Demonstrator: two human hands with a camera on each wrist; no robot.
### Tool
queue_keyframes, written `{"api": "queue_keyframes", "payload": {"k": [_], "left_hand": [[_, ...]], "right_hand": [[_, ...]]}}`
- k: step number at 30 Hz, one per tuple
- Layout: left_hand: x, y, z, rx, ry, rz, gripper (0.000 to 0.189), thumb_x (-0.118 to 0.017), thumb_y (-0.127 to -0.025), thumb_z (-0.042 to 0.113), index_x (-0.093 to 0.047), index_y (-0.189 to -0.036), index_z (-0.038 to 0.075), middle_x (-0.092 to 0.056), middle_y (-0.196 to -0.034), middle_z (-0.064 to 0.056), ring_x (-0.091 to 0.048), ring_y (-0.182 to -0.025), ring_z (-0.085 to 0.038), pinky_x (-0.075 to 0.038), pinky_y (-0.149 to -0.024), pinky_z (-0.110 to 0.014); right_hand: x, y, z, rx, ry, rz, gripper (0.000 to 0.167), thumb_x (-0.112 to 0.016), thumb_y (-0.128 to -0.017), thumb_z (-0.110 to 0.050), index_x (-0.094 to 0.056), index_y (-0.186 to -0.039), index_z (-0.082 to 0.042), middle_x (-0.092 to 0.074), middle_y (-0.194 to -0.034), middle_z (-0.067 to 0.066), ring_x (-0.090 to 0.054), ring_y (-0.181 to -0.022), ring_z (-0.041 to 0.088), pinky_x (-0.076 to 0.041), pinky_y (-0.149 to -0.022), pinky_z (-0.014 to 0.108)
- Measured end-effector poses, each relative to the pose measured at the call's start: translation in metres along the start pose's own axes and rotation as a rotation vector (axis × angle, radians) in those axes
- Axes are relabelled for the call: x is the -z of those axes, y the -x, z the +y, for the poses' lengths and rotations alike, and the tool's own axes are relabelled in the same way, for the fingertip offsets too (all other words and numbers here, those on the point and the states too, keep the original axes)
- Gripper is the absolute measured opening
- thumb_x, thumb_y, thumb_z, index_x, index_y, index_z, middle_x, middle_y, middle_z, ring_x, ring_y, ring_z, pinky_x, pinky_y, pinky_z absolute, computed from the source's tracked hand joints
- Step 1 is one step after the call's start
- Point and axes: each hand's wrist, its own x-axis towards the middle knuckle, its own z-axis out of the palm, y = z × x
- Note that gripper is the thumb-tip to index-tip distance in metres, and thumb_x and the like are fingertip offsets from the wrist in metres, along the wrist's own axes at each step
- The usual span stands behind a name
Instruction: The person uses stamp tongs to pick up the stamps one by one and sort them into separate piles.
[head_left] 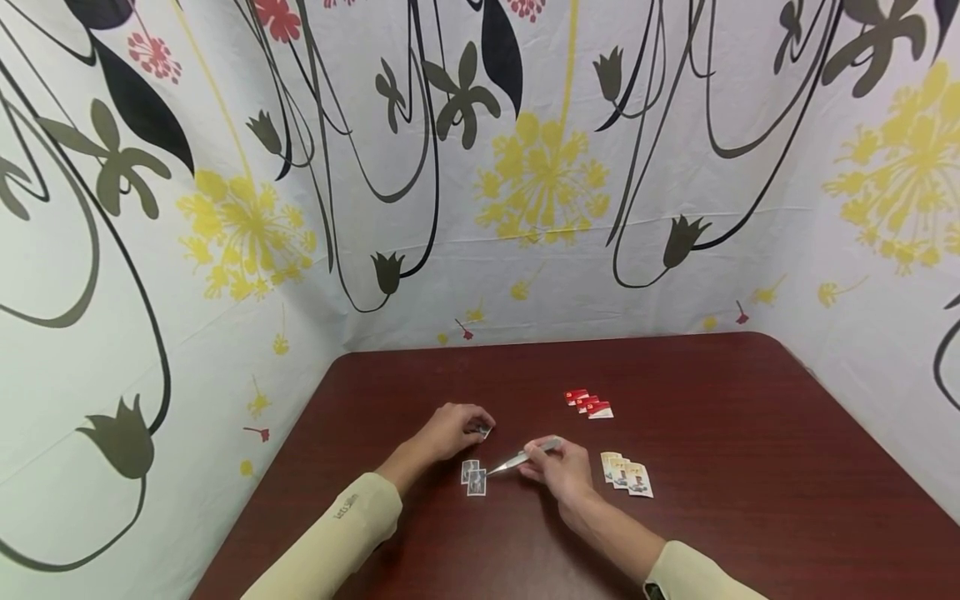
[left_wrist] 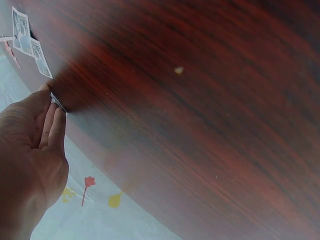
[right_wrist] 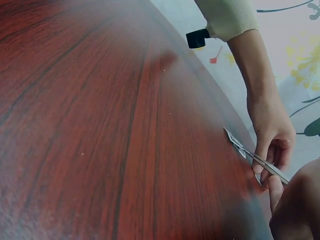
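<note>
My left hand [head_left: 450, 429] pinches a small grey stamp [head_left: 483, 431] between thumb and fingertips, above the table's left half. The left wrist view shows that stamp almost edge-on [left_wrist: 58, 102]. Nearer to me lie two overlapping grey stamps with white perforated edges, a rear one [head_left: 469, 467] and a front one [head_left: 477, 483]. Silver tweezers [head_left: 525, 457] are held in my right hand [head_left: 562, 475]. Their tips point left and reach the right edge of the front stamp; whether they grip it I cannot tell. In the right wrist view the tweezers [right_wrist: 260, 162] cross before my left hand [right_wrist: 270, 125].
Three overlapping red-and-white stamps [head_left: 588, 403] lie farther back on the dark red wooden table [head_left: 420, 375]. A fanned row of cream picture stamps [head_left: 626, 475] is to the right of my right hand. Flower-printed cloth [head_left: 442, 208] surrounds the table's back and sides.
</note>
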Motion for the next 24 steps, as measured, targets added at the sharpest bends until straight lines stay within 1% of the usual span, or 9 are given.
{"api": "queue_keyframes", "payload": {"k": [3, 8, 15, 19, 24], "left_hand": [[0.0, 0.0, 0.0008, 0.009, -0.003, -0.006, 0.024, -0.079, -0.098, 0.01, -0.078, -0.12, 0.017, -0.076, -0.117, 0.004, -0.072, -0.109, -0.011, -0.057, -0.096, -0.035], [-0.0003, -0.0001, 0.0004, 0.004, -0.017, -0.002, 0.024, -0.08, -0.097, 0.01, -0.078, -0.12, 0.018, -0.076, -0.117, 0.004, -0.072, -0.109, -0.011, -0.057, -0.096, -0.035], [-0.0003, -0.0003, 0.0006, 0.019, -0.013, -0.012, 0.024, -0.079, -0.097, 0.011, -0.078, -0.12, 0.018, -0.075, -0.118, 0.005, -0.071, -0.109, -0.01, -0.057, -0.096, -0.035], [-0.0005, -0.0004, 0.0004, 0.012, -0.017, -0.011, 0.023, -0.079, -0.098, 0.012, -0.078, -0.121, 0.018, -0.075, -0.119, 0.005, -0.071, -0.109, -0.01, -0.057, -0.096, -0.035], [-0.0014, 0.0009, -0.0005, -0.014, -0.037, 0.008, 0.023, -0.08, -0.097, 0.013, -0.079, -0.119, 0.019, -0.075, -0.117, 0.005, -0.071, -0.107, -0.013, -0.057, -0.093, -0.035]], "right_hand": [[-0.0002, 0.0006, -0.0001, 0.002, -0.011, 0.005, 0.011, -0.069, -0.1, 0.006, -0.065, -0.103, 0.015, -0.076, -0.089, 0.017, -0.076, -0.07, 0.019, -0.063, -0.07, 0.033], [0.0, 0.0019, -0.0007, 0.014, -0.002, 0.006, 0.012, -0.07, -0.099, 0.005, -0.066, -0.103, 0.016, -0.075, -0.089, 0.018, -0.075, -0.069, 0.019, -0.063, -0.069, 0.033], [0.0011, 0.0009, 0.001, 0.04, 0.01, 0.016, 0.01, -0.07, -0.099, 0.006, -0.067, -0.103, 0.015, -0.076, -0.09, 0.017, -0.076, -0.075, 0.019, -0.064, -0.072, 0.034], [0.0036, -0.0015, 0.0015, 0.071, 0.016, 0.03, 0.011, -0.07, -0.098, 0.007, -0.068, -0.102, 0.017, -0.075, -0.092, 0.018, -0.076, -0.076, 0.018, -0.064, -0.072, 0.034], [0.008, -0.0065, -0.0007, 0.116, -0.003, 0.054, 0.013, -0.07, -0.098, 0.007, -0.067, -0.105, 0.018, -0.075, -0.094, 0.016, -0.074, -0.075, 0.016, -0.063, -0.073, 0.033]]}}
